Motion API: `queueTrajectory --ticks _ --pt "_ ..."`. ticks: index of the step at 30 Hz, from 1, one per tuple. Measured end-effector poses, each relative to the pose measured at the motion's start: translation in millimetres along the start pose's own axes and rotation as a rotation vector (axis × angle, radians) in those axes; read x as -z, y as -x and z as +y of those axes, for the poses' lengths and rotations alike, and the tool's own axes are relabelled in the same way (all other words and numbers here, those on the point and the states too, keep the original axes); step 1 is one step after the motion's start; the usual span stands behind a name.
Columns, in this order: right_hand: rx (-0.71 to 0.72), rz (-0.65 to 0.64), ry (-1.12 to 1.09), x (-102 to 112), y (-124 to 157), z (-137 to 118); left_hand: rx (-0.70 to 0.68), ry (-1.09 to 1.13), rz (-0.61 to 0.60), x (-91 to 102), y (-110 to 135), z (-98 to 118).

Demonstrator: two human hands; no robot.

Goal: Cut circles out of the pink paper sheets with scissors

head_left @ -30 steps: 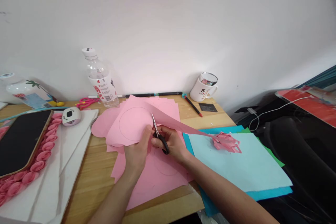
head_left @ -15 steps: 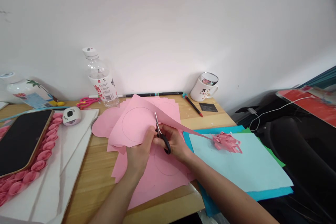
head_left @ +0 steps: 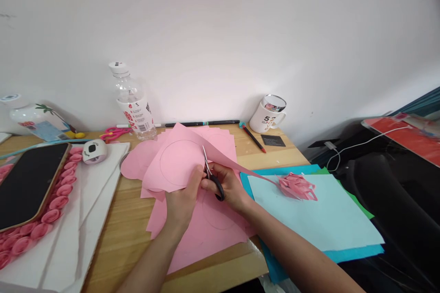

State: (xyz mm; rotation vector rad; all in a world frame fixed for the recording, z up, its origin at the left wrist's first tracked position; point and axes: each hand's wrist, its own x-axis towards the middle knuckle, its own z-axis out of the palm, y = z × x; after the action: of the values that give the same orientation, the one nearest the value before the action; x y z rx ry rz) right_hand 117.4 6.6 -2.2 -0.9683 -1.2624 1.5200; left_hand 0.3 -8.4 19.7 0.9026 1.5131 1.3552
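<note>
My left hand (head_left: 182,201) pinches the lower edge of a pink paper sheet (head_left: 178,160) that has a pencilled circle on it. My right hand (head_left: 228,187) is closed round the black handles of a pair of scissors (head_left: 216,185). The blades point up and lie at the right side of the drawn circle, against the sheet. From there a strip of the sheet stretches right past my right hand. Beneath both hands lie more pink sheets (head_left: 199,247), one with another drawn circle. Pink rounded pieces (head_left: 132,162) rest at the left of the pile.
On the left, a phone (head_left: 32,183) lies by rolled pink paper roses (head_left: 51,216) on a white board (head_left: 96,206). A bottle (head_left: 134,105) and a mug (head_left: 268,114) stand by the wall. Crumpled pink paper (head_left: 297,187) sits on pale blue sheets (head_left: 316,219) at right.
Almost nothing differs. Both hands, the scissors and the pink sheet keep nearly the same positions.
</note>
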Motion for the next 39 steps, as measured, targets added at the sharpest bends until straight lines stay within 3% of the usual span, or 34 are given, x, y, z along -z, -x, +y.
queueTrajectory --ticks 39 --pt "-0.008 -0.001 -0.046 -1.0 -0.9 -1.8 -0.007 0.024 0.026 -1.0 3.5 3.2"
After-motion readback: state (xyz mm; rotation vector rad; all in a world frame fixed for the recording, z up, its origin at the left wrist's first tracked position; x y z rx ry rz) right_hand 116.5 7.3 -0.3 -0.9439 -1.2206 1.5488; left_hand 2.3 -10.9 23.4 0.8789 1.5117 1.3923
